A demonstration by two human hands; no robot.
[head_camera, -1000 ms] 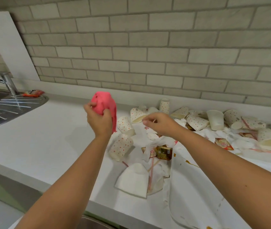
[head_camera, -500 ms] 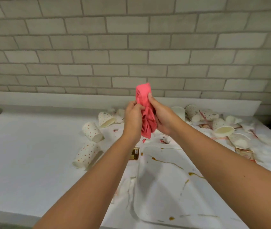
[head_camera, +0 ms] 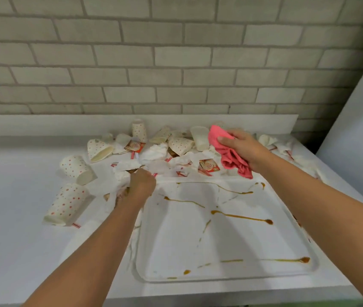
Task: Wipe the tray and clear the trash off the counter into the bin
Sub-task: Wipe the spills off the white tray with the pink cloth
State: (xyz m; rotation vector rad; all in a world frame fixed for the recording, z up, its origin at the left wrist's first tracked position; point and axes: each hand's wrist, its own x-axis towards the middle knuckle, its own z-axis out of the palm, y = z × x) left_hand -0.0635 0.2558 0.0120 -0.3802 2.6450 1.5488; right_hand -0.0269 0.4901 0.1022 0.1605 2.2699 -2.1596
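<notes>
The pink cloth (head_camera: 231,161), soft and limp, hangs bunched in the curled fingers of the right hand (head_camera: 241,149), right of centre, just above the far edge of the sauce-streaked tray (head_camera: 176,247). The tray looks stiff, light and probably slippery. The left hand (head_camera: 140,188) curls at its upper-left corner, gripping either rim or napkin; which is unclear.

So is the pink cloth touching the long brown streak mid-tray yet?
Apart. The head view shows the pink cloth bunched in the right hand at the far end of the tray, bare surface between it and the streak.
</notes>
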